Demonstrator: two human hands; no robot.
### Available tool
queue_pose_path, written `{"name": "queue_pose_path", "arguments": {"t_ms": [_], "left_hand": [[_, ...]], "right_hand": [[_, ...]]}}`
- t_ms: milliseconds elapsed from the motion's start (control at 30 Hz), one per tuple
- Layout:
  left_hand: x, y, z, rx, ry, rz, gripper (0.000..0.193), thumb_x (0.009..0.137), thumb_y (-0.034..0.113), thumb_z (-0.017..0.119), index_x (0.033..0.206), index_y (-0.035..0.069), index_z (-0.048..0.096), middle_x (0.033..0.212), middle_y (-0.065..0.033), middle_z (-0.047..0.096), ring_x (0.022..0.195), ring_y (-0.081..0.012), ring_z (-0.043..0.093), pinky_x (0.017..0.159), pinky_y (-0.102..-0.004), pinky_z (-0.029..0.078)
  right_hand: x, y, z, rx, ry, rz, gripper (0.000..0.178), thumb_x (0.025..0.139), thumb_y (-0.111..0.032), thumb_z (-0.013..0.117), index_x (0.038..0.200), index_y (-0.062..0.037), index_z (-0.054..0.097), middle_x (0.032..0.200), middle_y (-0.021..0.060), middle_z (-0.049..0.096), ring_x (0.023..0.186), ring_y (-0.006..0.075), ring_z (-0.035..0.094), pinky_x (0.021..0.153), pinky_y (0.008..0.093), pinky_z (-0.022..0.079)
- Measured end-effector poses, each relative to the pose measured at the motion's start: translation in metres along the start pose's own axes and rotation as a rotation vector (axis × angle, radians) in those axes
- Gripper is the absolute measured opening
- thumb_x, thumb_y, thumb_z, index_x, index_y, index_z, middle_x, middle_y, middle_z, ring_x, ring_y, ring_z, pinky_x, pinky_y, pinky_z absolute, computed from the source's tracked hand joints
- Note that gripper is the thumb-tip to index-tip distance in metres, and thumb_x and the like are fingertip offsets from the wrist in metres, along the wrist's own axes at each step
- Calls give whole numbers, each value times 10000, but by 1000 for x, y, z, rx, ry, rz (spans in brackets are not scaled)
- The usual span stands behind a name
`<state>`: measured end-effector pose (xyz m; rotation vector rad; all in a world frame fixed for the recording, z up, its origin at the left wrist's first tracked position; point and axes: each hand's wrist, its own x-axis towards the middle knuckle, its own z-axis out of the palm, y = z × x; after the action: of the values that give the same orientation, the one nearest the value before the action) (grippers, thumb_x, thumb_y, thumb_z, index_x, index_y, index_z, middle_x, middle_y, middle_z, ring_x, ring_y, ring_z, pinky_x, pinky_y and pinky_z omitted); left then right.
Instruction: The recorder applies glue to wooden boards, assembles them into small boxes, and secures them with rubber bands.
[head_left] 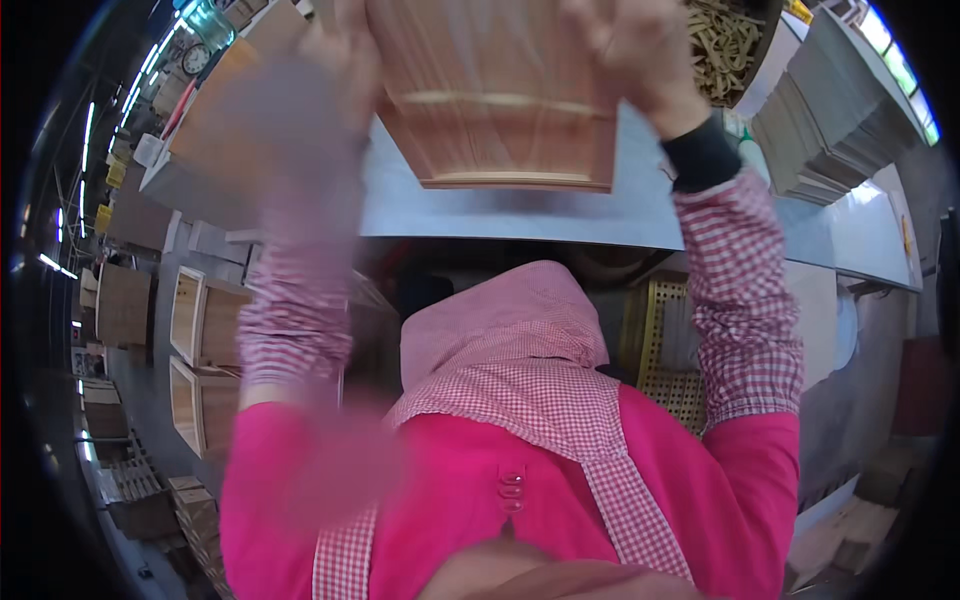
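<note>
A reddish-brown wooden box-like piece (500,130) with pale streaked grain is at the top middle, over the white-blue table (640,215). It is smeared by motion, and whether it is hollow I cannot tell. My left hand (345,75) is at its left side, blurred, with the fingers closed along the edge. On the opposite side, my right hand (650,65), with a black cuff at the wrist, grips the wood. The far end of the piece runs out of the picture.
A round container of tan strips (725,45) stands at the far right, beside stacked grey-white boards (835,110). A bottle (750,155) is near my right wrist. Wooden boxes (205,315) are on the left, and a yellow perforated crate (665,340) is below the table.
</note>
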<state>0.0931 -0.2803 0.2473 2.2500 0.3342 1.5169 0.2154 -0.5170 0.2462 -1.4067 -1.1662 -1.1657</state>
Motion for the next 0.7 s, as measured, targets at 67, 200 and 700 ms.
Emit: {"name": "queue_pose_path", "arguments": {"t_ms": [67, 200, 700], "left_hand": [[-44, -38, 27, 22, 271, 237, 542, 989, 423, 454, 888, -89, 599, 765, -68, 657, 672, -183, 546, 624, -387, 464], [-90, -41, 43, -182, 176, -56, 527, 983, 429, 470, 878, -71, 596, 717, -30, 578, 695, -132, 507, 628, -338, 449], [-104, -42, 2, -109, -1, -135, 572, 990, 472, 418, 1066, -71, 577, 979, -92, 610, 942, -173, 561, 816, -302, 448]], "right_hand": [[-57, 12, 19, -145, -222, 94, 636, 866, -349, 642, 1311, 59, 444, 908, 197, 672, 684, 304, 668, 554, 340, 533], [-108, 21, 36, -17, -114, 110, 641, 876, -257, 655, 1375, 39, 383, 937, 215, 670, 704, 326, 669, 598, 352, 539], [-115, 3, 19, 223, -153, 255, 544, 895, -240, 618, 1345, 14, 450, 1003, 213, 639, 739, 305, 650, 650, 344, 515]]}}
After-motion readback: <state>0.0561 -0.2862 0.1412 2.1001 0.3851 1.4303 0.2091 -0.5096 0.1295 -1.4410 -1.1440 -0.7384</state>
